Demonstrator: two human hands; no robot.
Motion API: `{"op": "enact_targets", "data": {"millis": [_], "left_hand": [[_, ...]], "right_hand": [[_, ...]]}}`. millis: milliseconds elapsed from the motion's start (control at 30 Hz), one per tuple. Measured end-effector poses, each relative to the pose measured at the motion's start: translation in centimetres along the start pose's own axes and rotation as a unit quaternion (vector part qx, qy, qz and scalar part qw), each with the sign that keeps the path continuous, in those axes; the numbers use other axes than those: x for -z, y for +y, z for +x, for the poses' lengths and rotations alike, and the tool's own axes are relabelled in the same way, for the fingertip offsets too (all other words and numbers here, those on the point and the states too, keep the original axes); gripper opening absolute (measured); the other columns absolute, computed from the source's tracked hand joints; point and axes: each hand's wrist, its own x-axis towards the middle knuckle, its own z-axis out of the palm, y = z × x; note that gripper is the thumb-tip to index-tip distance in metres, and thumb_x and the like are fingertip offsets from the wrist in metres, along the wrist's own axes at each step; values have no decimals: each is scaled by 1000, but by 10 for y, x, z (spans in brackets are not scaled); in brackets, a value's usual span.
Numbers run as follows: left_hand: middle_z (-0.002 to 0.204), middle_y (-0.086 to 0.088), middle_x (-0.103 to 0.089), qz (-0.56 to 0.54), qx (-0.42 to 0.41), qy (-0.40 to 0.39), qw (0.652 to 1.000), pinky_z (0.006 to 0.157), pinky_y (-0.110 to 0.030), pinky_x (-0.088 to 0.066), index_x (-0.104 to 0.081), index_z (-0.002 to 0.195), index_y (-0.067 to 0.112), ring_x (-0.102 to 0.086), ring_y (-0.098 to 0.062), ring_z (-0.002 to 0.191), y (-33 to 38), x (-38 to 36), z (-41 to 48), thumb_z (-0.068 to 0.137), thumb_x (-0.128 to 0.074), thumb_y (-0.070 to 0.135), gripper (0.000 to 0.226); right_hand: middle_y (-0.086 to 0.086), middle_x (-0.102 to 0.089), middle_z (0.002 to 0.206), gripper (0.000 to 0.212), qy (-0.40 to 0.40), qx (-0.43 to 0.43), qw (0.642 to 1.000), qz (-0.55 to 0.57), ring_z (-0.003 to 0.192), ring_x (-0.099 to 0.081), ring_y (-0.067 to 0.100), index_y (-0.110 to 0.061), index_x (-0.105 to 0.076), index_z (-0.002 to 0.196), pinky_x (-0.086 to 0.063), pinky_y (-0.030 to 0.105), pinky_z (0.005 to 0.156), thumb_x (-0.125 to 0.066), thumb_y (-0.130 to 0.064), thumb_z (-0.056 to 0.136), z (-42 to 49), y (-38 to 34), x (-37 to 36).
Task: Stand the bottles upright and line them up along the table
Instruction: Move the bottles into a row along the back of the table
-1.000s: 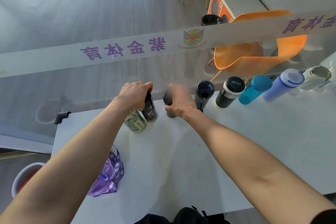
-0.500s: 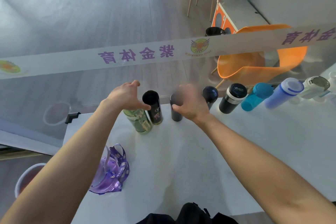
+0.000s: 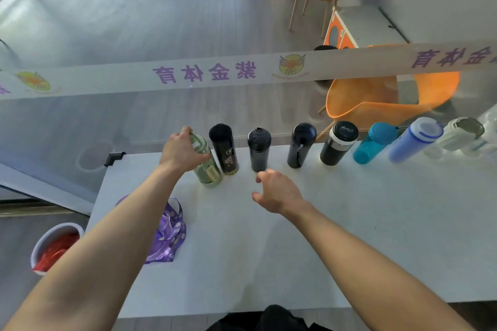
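Note:
Several bottles stand upright in a row along the far edge of the white table (image 3: pixel 322 223). From the left: a pale green bottle (image 3: pixel 208 169), a black printed bottle (image 3: pixel 224 150), a dark bottle (image 3: pixel 258 149), a navy bottle (image 3: pixel 300 145), a black and silver flask (image 3: pixel 338 146), a teal bottle (image 3: pixel 372 144), a blue bottle (image 3: pixel 414 140) and a white one (image 3: pixel 461 133). My left hand (image 3: pixel 183 152) grips the top of the green bottle. My right hand (image 3: pixel 277 191) hovers open just in front of the dark bottle, holding nothing.
A purple lanyard (image 3: pixel 169 234) lies near the table's left front. A glass wall with a printed band (image 3: pixel 204 74) runs right behind the bottles. Beyond it stands an orange chair (image 3: pixel 376 105). A white bin with red contents (image 3: pixel 55 247) sits on the floor, left.
My left hand moved from the black printed bottle to the green bottle and closed on its top. My right hand let go of the dark bottle and drew back towards me.

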Motion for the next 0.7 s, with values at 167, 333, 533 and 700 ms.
{"op": "enact_targets", "data": {"millis": [167, 333, 533, 700], "left_hand": [[114, -8, -69, 5, -8, 10, 1000, 89, -46, -59, -59, 132, 18, -63, -32, 106, -7, 4, -3, 69, -94, 39, 75], [113, -6, -69, 7, -28, 14, 999, 87, -42, -58, -61, 135, 19, -60, -27, 99, -30, 12, 1, 70, -96, 35, 75], [122, -8, -71, 29, -52, 3, 998, 88, -44, -60, -58, 141, 29, -66, -31, 107, -54, 30, 21, 66, -96, 38, 85], [124, -9, -66, 29, -92, -5, 995, 95, -45, -57, -57, 142, 27, -64, -34, 114, -64, 37, 39, 70, -95, 33, 82]], "right_hand": [[5, -64, 134, 46, -21, -14, 1000, -2, 116, -66, 29, -17, -65, 135, -55, 41, 99, -69, -45, 98, -4, -1, -16], [7, -65, 137, 49, -50, -33, 998, -15, 120, -65, 30, -17, -63, 138, -55, 43, 100, -67, -45, 98, 8, -17, -24], [8, -60, 150, 59, -64, -58, 996, -8, 134, -59, 33, -18, -56, 152, -48, 40, 107, -66, -41, 99, 29, -52, -34], [8, -61, 150, 59, -62, -73, 995, 2, 133, -60, 32, -20, -57, 151, -49, 40, 109, -67, -41, 97, 40, -75, -43]]}}
